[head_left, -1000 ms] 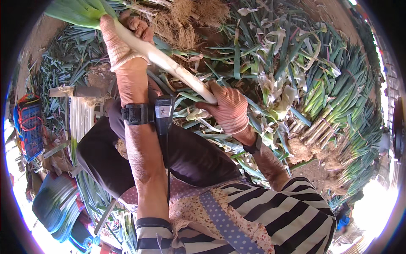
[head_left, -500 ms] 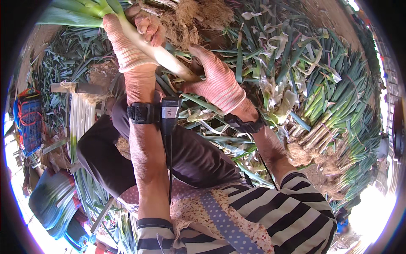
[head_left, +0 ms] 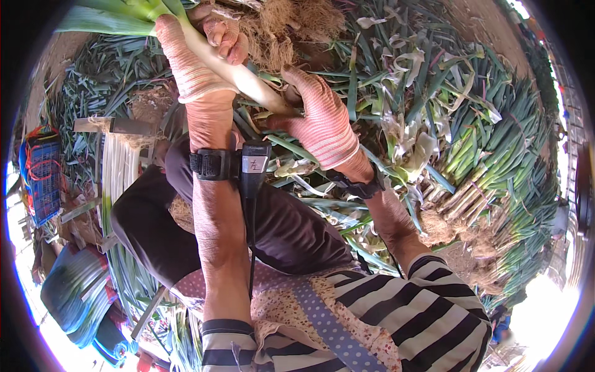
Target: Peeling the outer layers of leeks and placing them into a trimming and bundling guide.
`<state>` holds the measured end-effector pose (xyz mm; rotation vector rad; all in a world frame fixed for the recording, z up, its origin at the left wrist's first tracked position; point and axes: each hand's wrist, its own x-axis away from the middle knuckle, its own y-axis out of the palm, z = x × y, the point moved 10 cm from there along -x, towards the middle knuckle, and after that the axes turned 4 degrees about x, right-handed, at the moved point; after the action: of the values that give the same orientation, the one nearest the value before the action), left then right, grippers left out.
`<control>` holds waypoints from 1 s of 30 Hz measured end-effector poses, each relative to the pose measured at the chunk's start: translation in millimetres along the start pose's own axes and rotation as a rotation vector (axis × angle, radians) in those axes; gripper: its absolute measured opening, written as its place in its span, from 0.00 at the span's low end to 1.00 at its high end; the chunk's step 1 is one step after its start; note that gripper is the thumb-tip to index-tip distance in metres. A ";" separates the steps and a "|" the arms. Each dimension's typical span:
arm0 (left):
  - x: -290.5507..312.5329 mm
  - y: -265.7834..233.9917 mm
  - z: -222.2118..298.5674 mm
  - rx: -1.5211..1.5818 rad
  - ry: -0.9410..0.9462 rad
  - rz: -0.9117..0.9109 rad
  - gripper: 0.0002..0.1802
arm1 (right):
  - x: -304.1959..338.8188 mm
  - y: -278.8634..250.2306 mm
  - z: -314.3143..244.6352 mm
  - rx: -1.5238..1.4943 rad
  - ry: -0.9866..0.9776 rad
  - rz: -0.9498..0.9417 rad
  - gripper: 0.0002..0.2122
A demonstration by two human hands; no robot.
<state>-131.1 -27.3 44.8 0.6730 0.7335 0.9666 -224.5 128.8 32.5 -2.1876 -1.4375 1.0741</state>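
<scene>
A thick leek (head_left: 238, 77) slants across the upper middle, its green leaves at the upper left and its white base toward the lower right. My left hand (head_left: 197, 62), in a pinkish striped glove with bare fingertips showing, is closed around the white stalk just below the leaves. At the base end my right hand (head_left: 325, 124), in a similar glove, has thumb and fingers closed about the tip. The root end itself is hidden in that hand. Beyond the leek lie brown root clumps (head_left: 273, 37) of other leeks.
Peeled leaves and pale skins (head_left: 403, 124) litter the ground at centre right. Bundled leeks (head_left: 471, 186) are stacked along the right. White stalks (head_left: 119, 167) lie in a metal rack (head_left: 124, 126) at left, near a blue crate (head_left: 44, 180). My bent knee (head_left: 145, 217) is beside the rack.
Both hands have shifted very slightly right with the leek between them. Their grip looks the same.
</scene>
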 end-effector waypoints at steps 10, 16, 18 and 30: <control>6.2 3.5 -6.9 -0.010 -0.043 0.067 0.33 | 11.5 3.1 13.1 -0.251 -0.030 -0.031 0.28; 1.1 -12.3 0.1 0.008 -0.032 0.095 0.35 | 59.5 -18.2 66.8 -1.322 0.535 -0.050 0.24; 3.1 -9.5 4.8 -0.030 -0.026 0.119 0.35 | 89.4 -24.6 80.9 -1.015 0.628 -0.139 0.21; 2.5 8.2 5.5 0.391 -0.127 -0.101 0.27 | 168.3 -83.0 147.6 0.248 0.621 -0.236 0.31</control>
<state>-129.7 -22.6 53.7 1.0182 0.8441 0.6853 -349.8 294.1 -85.6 -1.8760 -1.1608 0.4043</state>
